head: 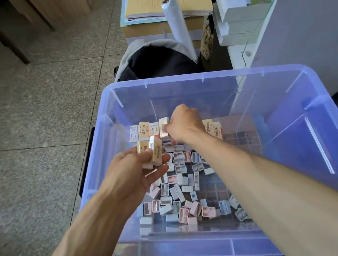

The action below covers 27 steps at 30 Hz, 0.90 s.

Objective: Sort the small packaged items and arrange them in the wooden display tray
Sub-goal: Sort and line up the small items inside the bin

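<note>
In the translucent blue plastic bin [330,123], the left hand [135,173] cradles several small cream cardboard boxes [153,150]; at 12 o'clock the right hand [182,125] pinches another cream box [163,124]. They look light, stiff and slick: best pinched across the narrow sides.

small pink and white packets [181,195] loose in blue bin [239,243], beige boxes [144,130] stacked behind

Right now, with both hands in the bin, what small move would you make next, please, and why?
Probably lift the right hand with the beige box it pinches and add it to the boxes gripped in the left hand, since both match.
</note>
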Each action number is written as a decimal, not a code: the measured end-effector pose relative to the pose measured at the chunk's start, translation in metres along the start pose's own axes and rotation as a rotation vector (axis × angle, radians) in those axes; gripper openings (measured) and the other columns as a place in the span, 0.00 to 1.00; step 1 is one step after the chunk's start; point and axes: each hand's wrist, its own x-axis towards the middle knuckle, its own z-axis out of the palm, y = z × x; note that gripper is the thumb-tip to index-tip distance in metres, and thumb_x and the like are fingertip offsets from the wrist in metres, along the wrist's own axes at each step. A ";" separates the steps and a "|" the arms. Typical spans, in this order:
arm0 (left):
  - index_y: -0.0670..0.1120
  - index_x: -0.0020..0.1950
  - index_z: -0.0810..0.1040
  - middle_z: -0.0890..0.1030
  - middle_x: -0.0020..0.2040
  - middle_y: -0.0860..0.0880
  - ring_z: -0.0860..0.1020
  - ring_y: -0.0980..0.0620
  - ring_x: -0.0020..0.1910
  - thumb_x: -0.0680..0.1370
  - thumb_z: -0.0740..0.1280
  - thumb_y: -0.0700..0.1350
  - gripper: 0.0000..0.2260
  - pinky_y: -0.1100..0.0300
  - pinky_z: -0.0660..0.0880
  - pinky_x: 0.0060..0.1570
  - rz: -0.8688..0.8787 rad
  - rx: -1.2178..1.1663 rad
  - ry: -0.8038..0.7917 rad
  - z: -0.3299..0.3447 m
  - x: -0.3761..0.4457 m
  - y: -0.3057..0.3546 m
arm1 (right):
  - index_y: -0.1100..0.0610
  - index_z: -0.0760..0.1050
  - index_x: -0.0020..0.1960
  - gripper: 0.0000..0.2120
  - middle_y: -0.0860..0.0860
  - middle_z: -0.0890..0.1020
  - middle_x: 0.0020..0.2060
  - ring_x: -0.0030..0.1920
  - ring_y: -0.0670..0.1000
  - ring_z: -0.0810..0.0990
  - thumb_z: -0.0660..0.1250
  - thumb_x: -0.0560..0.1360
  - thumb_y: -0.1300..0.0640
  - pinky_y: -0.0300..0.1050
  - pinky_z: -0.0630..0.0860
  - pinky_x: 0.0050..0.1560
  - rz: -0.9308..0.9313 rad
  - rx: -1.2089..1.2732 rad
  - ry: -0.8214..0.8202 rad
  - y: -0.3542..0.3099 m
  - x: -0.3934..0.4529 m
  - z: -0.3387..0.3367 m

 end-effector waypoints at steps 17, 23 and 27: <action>0.33 0.54 0.76 0.83 0.51 0.37 0.83 0.40 0.52 0.81 0.62 0.34 0.07 0.52 0.82 0.50 0.008 0.095 -0.011 0.006 0.004 0.001 | 0.54 0.82 0.46 0.04 0.53 0.86 0.42 0.33 0.45 0.80 0.75 0.74 0.61 0.45 0.80 0.40 0.042 0.647 -0.268 0.019 -0.070 -0.053; 0.42 0.47 0.79 0.81 0.35 0.49 0.78 0.52 0.38 0.78 0.67 0.39 0.02 0.56 0.76 0.45 0.082 0.186 0.036 0.000 0.005 0.002 | 0.54 0.85 0.43 0.03 0.51 0.87 0.41 0.44 0.51 0.85 0.75 0.75 0.55 0.47 0.82 0.50 0.061 0.317 0.030 0.020 -0.027 -0.044; 0.45 0.49 0.79 0.84 0.42 0.47 0.79 0.52 0.39 0.76 0.71 0.39 0.04 0.59 0.74 0.41 0.114 0.225 0.037 -0.005 0.007 0.004 | 0.56 0.85 0.42 0.07 0.50 0.86 0.41 0.45 0.51 0.83 0.76 0.74 0.52 0.40 0.72 0.42 0.035 0.159 0.159 0.021 -0.017 -0.025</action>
